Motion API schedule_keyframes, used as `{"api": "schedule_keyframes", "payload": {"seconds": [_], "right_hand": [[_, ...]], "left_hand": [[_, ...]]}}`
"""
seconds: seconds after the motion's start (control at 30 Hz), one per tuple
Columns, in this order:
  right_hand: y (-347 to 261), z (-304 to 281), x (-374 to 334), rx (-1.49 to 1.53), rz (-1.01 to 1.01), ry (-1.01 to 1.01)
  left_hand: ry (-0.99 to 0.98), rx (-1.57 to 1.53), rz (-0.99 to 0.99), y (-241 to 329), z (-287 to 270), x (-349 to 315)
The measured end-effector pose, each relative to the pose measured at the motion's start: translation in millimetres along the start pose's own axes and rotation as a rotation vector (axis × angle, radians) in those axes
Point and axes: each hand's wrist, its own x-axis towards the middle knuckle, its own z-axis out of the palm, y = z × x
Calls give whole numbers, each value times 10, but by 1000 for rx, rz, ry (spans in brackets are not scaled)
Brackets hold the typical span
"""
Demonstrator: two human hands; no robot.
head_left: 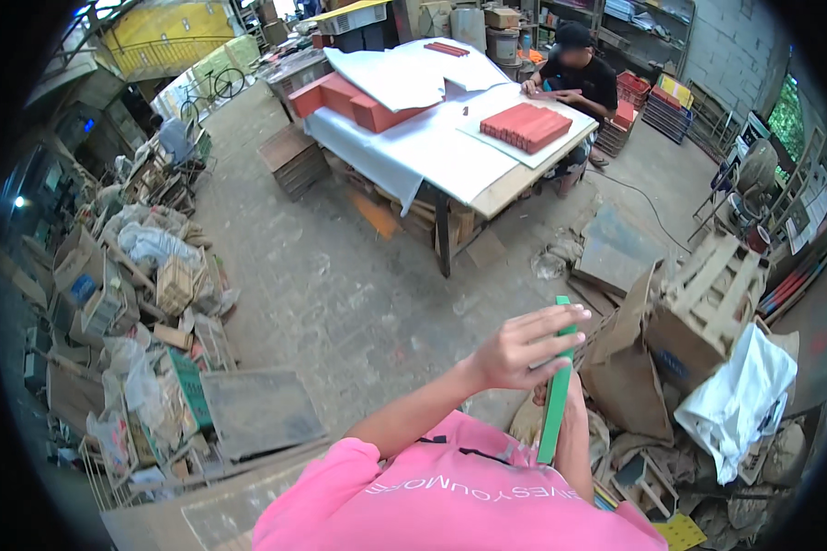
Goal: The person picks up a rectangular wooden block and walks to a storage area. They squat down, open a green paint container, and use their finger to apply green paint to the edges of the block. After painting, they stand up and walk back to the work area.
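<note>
The left hand (524,351) lays its fingers (551,326) across the green bar's (554,415) upper part, the right hand (575,389) behind; whether either clamps, I cannot tell.

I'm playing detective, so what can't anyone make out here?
In the head view:
Right hand: largely hidden behind the green bar.
Pink shirt: cut off by the lower edge.
White plastic bag: its sides hide any contents.
Seated co-worker: finger details too small and distant.

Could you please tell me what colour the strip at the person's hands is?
The strip is green, seen best in the head view.
</note>
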Motion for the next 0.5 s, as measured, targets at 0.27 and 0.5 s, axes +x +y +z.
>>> {"api": "schedule_keyframes", "payload": {"seconds": [0.27, 0.5], "right_hand": [[-1069, 310, 1012, 306, -27, 194], [-2048, 28, 1930, 315, -101, 245]], "left_hand": [[-284, 116, 83, -1803, 19, 619], [-407, 103, 196, -2972, 413, 955]]}}
